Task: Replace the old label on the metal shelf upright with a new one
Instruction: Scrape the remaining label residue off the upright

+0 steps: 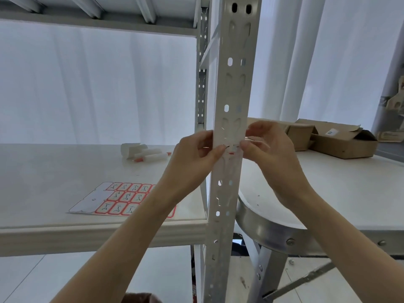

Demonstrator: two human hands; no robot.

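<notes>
Left hand [196, 154]: fingers curled round the upright's left edge; thumb tip clamps the label's left end.
Right hand [266, 149]: thumb and forefinger pinch the label's right end.
Label [232, 150]: small and white with a red border and a dark pen mark. It lies across the upright's front face, partly hidden by the thumbs.
Upright [234, 84]: pale grey metal with paired slots, vertical at view centre.
Label sheet [122, 200]: 8 o'clock from the hands, flat on the shelf [54, 171].
Markers [150, 155]: 9 o'clock.
Cardboard boxes [341, 138]: 3 o'clock.
</notes>
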